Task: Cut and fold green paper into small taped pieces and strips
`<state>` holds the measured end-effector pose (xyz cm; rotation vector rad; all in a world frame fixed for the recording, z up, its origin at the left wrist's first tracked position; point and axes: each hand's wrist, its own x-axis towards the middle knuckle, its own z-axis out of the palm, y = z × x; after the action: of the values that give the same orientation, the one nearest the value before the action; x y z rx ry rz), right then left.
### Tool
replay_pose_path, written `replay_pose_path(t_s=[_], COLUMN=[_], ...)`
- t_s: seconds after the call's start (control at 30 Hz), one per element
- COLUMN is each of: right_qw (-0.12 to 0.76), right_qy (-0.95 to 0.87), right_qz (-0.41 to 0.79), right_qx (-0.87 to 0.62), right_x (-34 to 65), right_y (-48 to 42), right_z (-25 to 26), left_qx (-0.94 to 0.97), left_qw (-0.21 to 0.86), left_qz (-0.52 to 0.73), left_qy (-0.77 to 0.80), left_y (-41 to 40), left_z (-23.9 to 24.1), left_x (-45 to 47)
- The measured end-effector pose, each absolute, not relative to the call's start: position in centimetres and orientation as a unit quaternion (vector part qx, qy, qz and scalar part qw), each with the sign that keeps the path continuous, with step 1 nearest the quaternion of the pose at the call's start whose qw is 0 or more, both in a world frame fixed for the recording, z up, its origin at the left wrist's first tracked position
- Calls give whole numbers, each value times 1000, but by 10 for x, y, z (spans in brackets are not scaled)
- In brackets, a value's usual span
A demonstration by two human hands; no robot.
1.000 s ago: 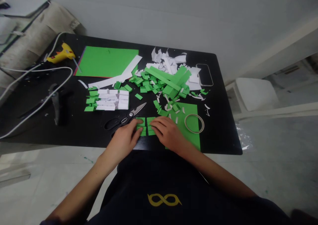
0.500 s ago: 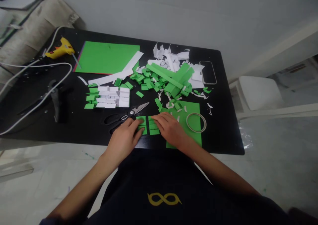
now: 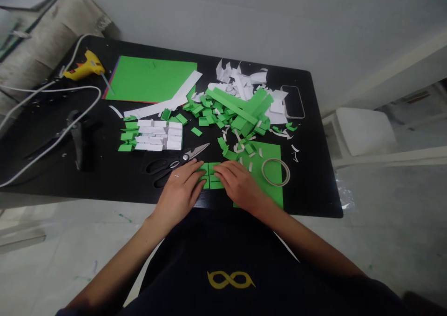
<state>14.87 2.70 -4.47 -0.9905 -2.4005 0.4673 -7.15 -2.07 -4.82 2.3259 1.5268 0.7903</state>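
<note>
Two small folded green paper pieces lie side by side on the table in front of me, with edges that look nearly touching. My left hand [image 3: 179, 188] has its fingers and thumb closed on the left green paper piece [image 3: 206, 182], covering part of it. On the other side, my right hand [image 3: 240, 184] grips the right green paper piece [image 3: 216, 184], fingertips over its upper part and the thumb hidden. Just beyond my left hand are black-handled scissors [image 3: 185, 158], blades pointing up and right. A flat green sheet [image 3: 275, 195] extends under my right wrist.
A tape ring [image 3: 263, 171] rests on the sheet. Farther back are piled green folded pieces [image 3: 209, 116], white scraps [image 3: 258, 77], a phone-like frame [image 3: 303, 109] and a green-and-white paper assembly [image 3: 153, 137]. A yellow glue gun [image 3: 87, 67] and white cable [image 3: 92, 105] occupy the left.
My left hand has brought the left green piece rightward, closing the gap to the right piece. My right hand has stayed nearly in place, fingers slightly more bent.
</note>
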Motion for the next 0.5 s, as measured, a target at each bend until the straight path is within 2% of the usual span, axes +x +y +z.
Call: replay_pose_path(t_s=[0.27,0.5], right_qw=[236,253], right_qy=[-899,-890], right_qz=[117,131], right_qx=[-349,-355], right_x=[148,144], right_y=[22,11], right_z=[-48,-52], left_qx=[806,763], left_qw=[108,116], left_qz=[272,297], left_qy=[515,562], left_y=[-23,-26], left_z=[-52,-57], left_x=[-68,-66])
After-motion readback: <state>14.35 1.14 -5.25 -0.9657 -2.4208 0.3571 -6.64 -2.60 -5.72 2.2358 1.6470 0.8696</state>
